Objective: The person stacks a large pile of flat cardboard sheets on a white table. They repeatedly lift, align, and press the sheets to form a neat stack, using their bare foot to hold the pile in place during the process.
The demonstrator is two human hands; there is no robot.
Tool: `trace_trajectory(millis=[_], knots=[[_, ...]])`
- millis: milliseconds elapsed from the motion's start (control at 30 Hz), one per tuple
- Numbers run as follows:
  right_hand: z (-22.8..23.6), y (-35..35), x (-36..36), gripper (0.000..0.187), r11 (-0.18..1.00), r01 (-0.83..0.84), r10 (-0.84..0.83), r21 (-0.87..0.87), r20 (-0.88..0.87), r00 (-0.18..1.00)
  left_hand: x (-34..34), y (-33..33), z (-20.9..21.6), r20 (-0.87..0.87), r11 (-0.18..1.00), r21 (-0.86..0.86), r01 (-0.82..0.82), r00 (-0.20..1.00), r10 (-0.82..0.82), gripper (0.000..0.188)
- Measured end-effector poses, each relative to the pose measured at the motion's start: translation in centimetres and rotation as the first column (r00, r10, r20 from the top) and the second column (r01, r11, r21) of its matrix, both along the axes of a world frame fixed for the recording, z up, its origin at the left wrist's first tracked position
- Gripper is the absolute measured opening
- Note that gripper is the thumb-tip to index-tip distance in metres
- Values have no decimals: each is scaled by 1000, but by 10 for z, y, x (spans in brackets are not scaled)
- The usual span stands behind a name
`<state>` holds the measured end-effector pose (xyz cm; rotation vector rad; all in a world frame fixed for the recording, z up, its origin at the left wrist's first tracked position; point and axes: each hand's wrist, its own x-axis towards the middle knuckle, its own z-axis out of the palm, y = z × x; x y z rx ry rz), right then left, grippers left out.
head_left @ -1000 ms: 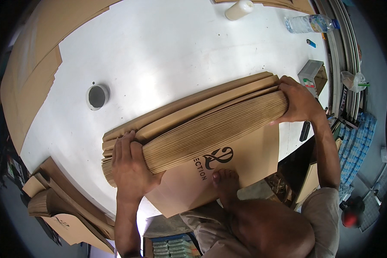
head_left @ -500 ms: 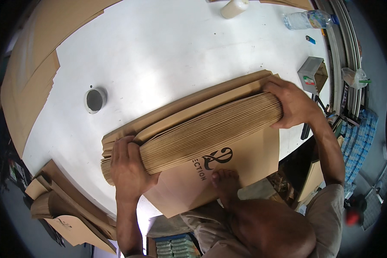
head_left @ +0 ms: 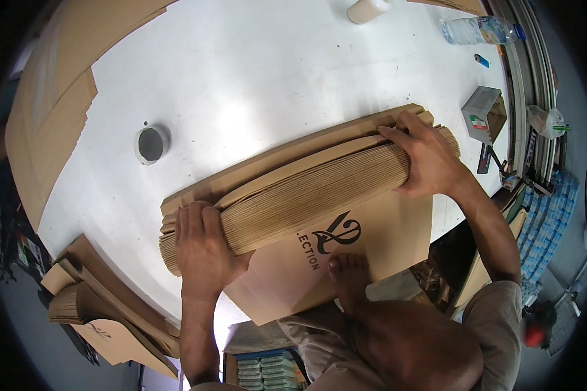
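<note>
Fingers clamp the stack left and right!
From afar I see it on the desk, a printed sheet reaching from its near side; left hand close to one end, right hand further in. I'd watch that right grip: should it slacken, the stack could fan apart. Uneven squeezing might skew it, and the bare foot on the sheet could crease it.
</note>
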<state>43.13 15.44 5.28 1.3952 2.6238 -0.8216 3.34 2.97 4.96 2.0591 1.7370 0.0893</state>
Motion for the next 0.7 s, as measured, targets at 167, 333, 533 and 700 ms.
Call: trace_trajectory(millis=[167,333,533,700], knots=[[20,6,2,79,993,-115,117,-21,124,985,-10,14,27,17,981,-185,56,998,-54,76],[20,7,-6,84,982,27,13,-186,215,977,-25,3,11,10,988,-154,1,1000,1,81],[3,4,-6,101,992,28,-10,-122,143,990,-18,-12,-3,-33,994,17,-111,993,111,74],[3,5,-5,111,996,-16,30,-83,162,986,-20,-15,-12,-31,988,38,-148,988,149,66]])
